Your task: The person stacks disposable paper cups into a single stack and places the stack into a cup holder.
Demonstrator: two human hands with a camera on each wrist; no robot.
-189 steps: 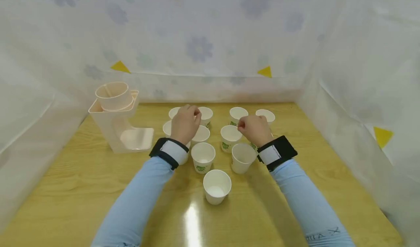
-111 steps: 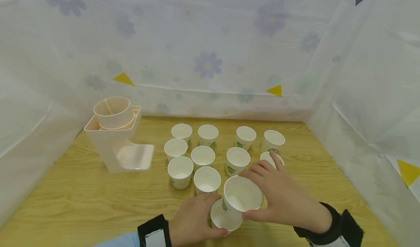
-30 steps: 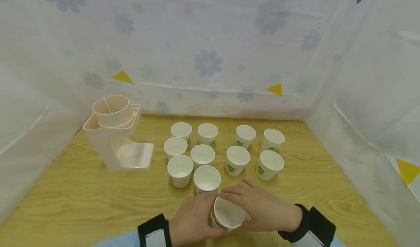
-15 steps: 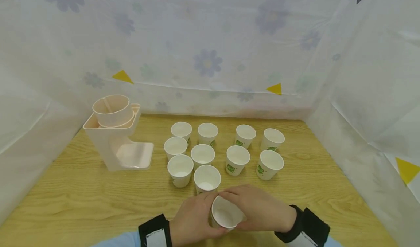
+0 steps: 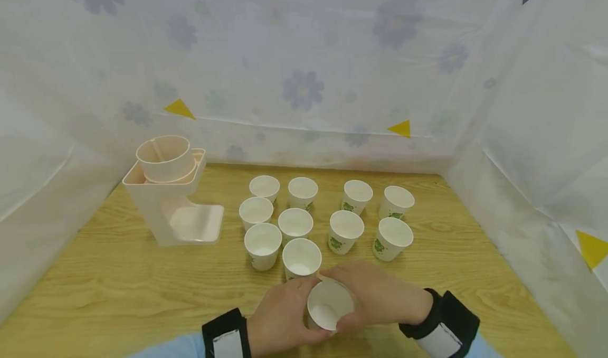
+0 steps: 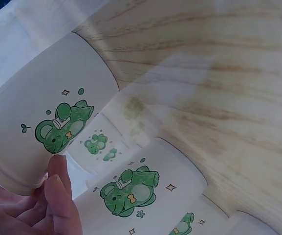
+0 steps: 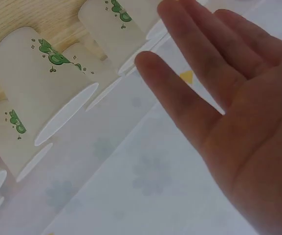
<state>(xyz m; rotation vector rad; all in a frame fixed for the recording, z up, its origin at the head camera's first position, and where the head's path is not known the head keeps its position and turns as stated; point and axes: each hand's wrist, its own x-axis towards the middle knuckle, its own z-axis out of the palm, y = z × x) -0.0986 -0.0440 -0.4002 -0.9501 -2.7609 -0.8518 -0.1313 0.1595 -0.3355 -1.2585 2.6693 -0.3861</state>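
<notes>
A white paper cup (image 5: 328,300) stands near the front of the table, with both hands round it. My left hand (image 5: 285,316) grips its left side, thumb at the near side and fingers behind. My right hand (image 5: 380,297) holds it from the right, thumb at the near rim and fingers across the far rim. Any cup nested beneath is hidden. In the left wrist view, left fingertips touch the paper cup (image 6: 23,112) near its rolled rim, beside a printed green bear. The right wrist view shows the right hand's fingers (image 7: 180,98) extended; the held cup cannot be made out there.
Several upright paper cups (image 5: 295,223) stand in loose rows on the left, one (image 5: 302,257) just behind the held cup. Several more (image 5: 345,228) stand at the back right. A pale pink stand (image 5: 166,205) with a round top is at the left. White curtains surround the wooden table.
My right hand has brought a cup over from the right and lowered it into the cup in my left hand. Their two rims, separate a second ago, now look like one.
</notes>
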